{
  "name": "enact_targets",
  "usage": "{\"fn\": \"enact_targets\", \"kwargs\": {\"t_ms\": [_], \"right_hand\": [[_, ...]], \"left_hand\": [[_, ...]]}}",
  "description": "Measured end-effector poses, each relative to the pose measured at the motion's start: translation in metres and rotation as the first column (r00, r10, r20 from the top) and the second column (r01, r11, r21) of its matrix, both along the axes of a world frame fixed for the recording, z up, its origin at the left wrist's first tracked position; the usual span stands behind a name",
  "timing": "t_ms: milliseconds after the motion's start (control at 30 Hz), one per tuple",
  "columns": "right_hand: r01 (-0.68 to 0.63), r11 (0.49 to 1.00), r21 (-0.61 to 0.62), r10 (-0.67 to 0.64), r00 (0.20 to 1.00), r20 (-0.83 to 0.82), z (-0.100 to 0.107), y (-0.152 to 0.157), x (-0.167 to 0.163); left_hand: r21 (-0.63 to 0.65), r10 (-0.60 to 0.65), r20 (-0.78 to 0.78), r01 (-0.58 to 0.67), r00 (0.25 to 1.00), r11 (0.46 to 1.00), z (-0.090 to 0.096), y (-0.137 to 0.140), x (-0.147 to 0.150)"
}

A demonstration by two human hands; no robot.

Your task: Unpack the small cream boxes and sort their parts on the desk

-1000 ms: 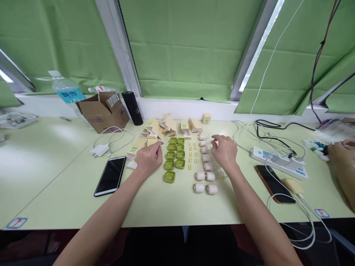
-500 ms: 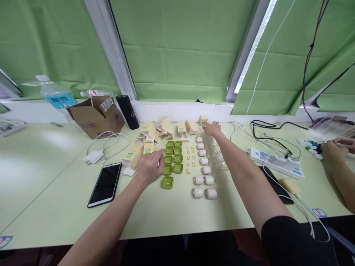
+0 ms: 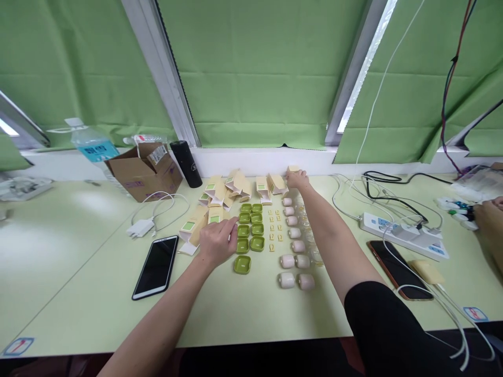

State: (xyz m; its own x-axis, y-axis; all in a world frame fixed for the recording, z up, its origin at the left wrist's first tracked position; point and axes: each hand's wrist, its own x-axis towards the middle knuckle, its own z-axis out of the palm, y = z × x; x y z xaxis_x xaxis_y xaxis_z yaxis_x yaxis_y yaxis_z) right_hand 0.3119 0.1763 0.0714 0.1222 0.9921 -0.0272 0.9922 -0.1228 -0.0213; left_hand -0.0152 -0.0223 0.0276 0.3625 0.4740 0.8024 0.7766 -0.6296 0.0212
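My right hand (image 3: 297,179) reaches to the back of the table, its fingers closed round a small cream box (image 3: 293,168) that is mostly hidden behind them. My left hand (image 3: 218,243) hovers or rests beside the green square dishes (image 3: 242,264), fingers curled; what they hold, if anything, is hidden. The dishes stand in two columns, with one set apart in front. To their right lie small yellow clip-like pieces (image 3: 272,247), then a column of pale pink cup-like pieces (image 3: 298,246). Clear domed pieces (image 3: 315,255) are partly covered by my right forearm.
Cream cartons (image 3: 237,181) with green windows lie behind the dishes. On the left are a phone (image 3: 156,266), a charger (image 3: 140,228), a cardboard box (image 3: 143,175) and a black bottle (image 3: 186,163). A power strip (image 3: 404,235), cables and another person's hand (image 3: 489,220) are at right.
My right hand has moved onto the small box at the back and closed on it. My left hand has stayed by the dishes. The whole view has shifted slightly.
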Motion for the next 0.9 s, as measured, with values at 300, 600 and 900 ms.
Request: {"fn": "enact_targets", "kwargs": {"t_ms": [300,600,900], "right_hand": [[-0.055,0.911,0.410,0.129,0.979,-0.156,0.015,-0.063,-0.004],[-0.072,0.597,0.799,0.721,0.485,-0.495,-0.001,-0.213,-0.056],[0.005,0.684,0.730,0.727,0.086,-0.682,-0.027,-0.244,-0.086]], "left_hand": [[0.038,-0.038,0.003,0.038,0.999,0.999,0.002,-0.001,0.006],[-0.381,-0.183,0.327,0.306,0.927,0.872,0.028,-0.015,0.037],[-0.443,-0.244,0.707,0.684,0.664,0.580,0.030,-0.010,0.070]]}}
